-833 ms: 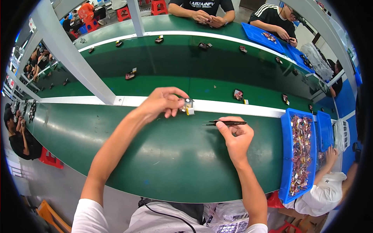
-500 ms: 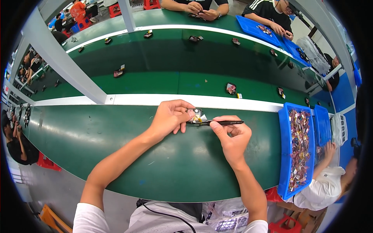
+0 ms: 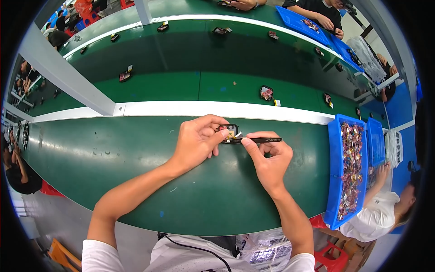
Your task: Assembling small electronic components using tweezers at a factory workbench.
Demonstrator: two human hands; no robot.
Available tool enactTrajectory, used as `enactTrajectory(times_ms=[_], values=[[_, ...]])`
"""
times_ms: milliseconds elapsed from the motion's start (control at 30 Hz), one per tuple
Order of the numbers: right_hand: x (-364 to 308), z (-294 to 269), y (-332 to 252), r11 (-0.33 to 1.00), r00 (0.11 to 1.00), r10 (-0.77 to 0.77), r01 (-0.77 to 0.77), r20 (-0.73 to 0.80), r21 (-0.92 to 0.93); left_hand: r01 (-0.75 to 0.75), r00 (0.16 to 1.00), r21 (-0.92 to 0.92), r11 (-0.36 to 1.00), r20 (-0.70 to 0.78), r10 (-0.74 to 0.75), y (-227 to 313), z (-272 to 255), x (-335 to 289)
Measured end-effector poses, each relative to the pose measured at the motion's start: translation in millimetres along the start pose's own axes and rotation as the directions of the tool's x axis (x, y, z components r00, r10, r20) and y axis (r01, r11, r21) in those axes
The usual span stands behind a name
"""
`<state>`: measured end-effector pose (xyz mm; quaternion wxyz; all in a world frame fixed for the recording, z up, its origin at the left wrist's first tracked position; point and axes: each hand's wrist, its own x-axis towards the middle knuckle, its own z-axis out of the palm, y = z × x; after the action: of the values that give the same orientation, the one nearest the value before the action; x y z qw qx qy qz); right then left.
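Note:
My left hand (image 3: 198, 139) grips a small black plastic housing (image 3: 235, 128) by its left side, thumb laid over its open face. Inside the housing show a reddish circuit board, a pale yellowish part and a white tab sticking out at the lower right. Closed around black tweezers (image 3: 269, 140), my right hand (image 3: 273, 159) holds them nearly level. Their tips point left, along the housing's lower edge; whether they pinch anything is too small to tell. Both hands are just above the green worktable (image 3: 149, 181).
A blue bin (image 3: 334, 181) full of small circuit boards with wires stands at the right. Beyond a white rail (image 3: 181, 109), a green belt (image 3: 158, 86) carries several similar housings. A slanting grey post (image 3: 72, 75) rises at the left. Co-workers sit across and at both sides.
The whole view has shifted slightly, with the belt and rail now higher in the picture. My hands keep their grips on the housing and tweezers, with only small movement.

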<state>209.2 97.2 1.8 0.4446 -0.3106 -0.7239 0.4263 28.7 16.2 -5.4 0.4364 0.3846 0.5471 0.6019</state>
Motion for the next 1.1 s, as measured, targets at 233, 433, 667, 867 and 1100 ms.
enactTrajectory(times_ms=[233, 433, 667, 867, 1100], values=[[1, 0, -7, 0.961, 0.980, 0.196, -0.201, 0.043, 0.190, 0.008, 0.999, -0.065, 0.998, 0.044, -0.005, -2, -1, -1], [7, -11, -16, 0.845, 0.883, 0.445, -0.468, 0.148, 0.258, -0.020, 0.996, -0.106, 0.994, 0.080, 0.029, -4, 2, 0], [8, -7, -16, 0.858, 0.904, 0.404, -0.428, 0.142, 0.284, -0.004, 0.998, -0.125, 0.992, 0.067, 0.013, -4, 2, 0], [8, -7, -15, 0.880, 0.926, 0.354, -0.378, 0.132, 0.288, -0.008, 0.995, -0.102, 0.995, 0.094, 0.018, -5, -2, 2], [6, -8, -11, 0.928, 0.967, 0.227, -0.251, 0.115, 0.274, 0.064, 0.987, -0.146, 0.987, 0.154, -0.041, 0, -10, 7]])
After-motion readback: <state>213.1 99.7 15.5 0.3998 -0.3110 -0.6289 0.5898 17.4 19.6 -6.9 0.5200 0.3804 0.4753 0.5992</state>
